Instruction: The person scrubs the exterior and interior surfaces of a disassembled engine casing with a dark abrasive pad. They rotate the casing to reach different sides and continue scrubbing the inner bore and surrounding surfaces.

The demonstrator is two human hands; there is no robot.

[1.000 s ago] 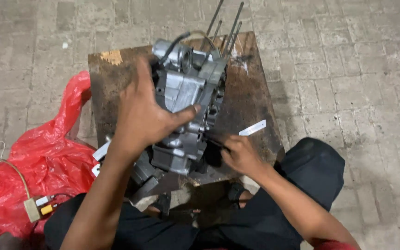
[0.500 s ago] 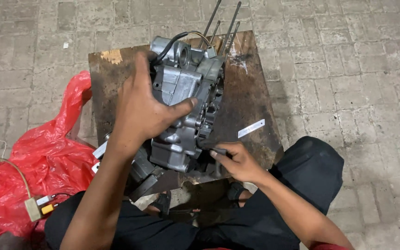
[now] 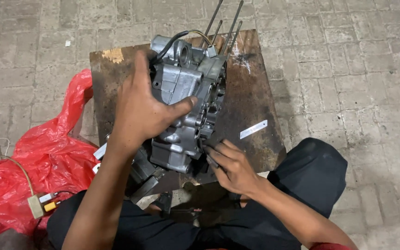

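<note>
Grey engine crankcase (image 3: 186, 106) on wooden tabletop (image 3: 251, 102), long axis near-to-far, four stud rods (image 3: 225, 25) pointing far. Left hand (image 3: 142, 109) clamped over left side, thumb across casing. Right hand (image 3: 234, 169) at near-right bottom edge, fingers curled around small dark tool, kind unclear. Red plastic bag (image 3: 38, 162) left on brick floor; white strip (image 3: 253, 129) right of casing

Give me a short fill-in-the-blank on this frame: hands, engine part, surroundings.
1. The left hand grips a grey metal ____ case.
2. The engine case stands on a worn ____ board.
3. The plastic bag on the floor is ____ in colour.
4. The right hand is at the case's ____ edge, nearest the person.

Missing words: engine; wooden; red; lower
</note>
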